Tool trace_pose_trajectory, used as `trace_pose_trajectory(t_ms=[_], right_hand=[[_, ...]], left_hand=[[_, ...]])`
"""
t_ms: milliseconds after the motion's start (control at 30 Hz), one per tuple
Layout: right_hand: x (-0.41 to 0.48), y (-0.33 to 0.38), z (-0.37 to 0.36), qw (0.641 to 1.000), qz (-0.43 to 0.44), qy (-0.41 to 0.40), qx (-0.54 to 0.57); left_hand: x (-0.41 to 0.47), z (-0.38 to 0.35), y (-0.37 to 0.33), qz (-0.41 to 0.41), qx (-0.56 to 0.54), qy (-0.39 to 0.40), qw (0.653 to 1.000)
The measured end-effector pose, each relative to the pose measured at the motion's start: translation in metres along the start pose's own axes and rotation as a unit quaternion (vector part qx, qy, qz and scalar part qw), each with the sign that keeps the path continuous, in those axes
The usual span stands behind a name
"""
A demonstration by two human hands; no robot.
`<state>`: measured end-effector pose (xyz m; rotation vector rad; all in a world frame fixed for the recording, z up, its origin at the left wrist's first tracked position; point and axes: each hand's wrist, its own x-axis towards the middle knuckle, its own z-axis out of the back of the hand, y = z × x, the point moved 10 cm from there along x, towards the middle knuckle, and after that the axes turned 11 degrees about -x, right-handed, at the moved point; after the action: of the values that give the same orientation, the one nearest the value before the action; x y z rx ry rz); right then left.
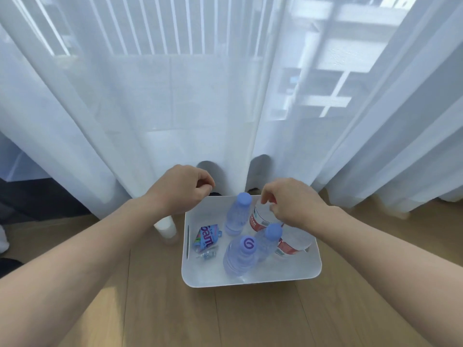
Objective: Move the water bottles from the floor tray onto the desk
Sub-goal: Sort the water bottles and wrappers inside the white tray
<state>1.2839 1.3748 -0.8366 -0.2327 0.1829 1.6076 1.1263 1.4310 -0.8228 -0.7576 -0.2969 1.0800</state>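
Clear glossy plastic bottles (240, 256) stand in a matt, probably plastic tray (250, 279) on smooth wood floor (225, 319).

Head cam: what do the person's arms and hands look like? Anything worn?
Left forearm and right forearm are bare to the frame edge, no sleeves in view. Left hand and right hand: no gloves, rings, watch or bands showing.

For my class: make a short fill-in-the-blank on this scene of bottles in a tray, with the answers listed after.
The white tray stands on a ____ floor.
____ of its bottles have purple caps.
The right hand is at the top of a bottle whose label is ____.
Missing words: wooden; three; red.
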Motion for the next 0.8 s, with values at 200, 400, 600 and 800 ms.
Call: trace_pose_trajectory(t_ms=[200,400,600,800], right_hand=[[-0.029,0.001,-0.044,0.982,0.009,0.173,-0.078],[-0.026,0.015,-0.057,0.976,0.047,0.149,-0.153],[-0.024,0.013,-0.051,0.989,0.035,0.098,-0.104],[-0.039,-0.029,0.023,0.989,-0.037,-0.009,0.144]], left_hand=[[-0.002,-0.006,-0.008,0.001,0.021,0.015,1.0],[-0.01,-0.006,-0.015,-0.004,0.034,0.025,0.999],[-0.016,-0.003,-0.017,-0.008,0.043,0.023,0.999],[-0.008,-0.001,-0.023,-0.018,-0.01,0.012,1.0]])
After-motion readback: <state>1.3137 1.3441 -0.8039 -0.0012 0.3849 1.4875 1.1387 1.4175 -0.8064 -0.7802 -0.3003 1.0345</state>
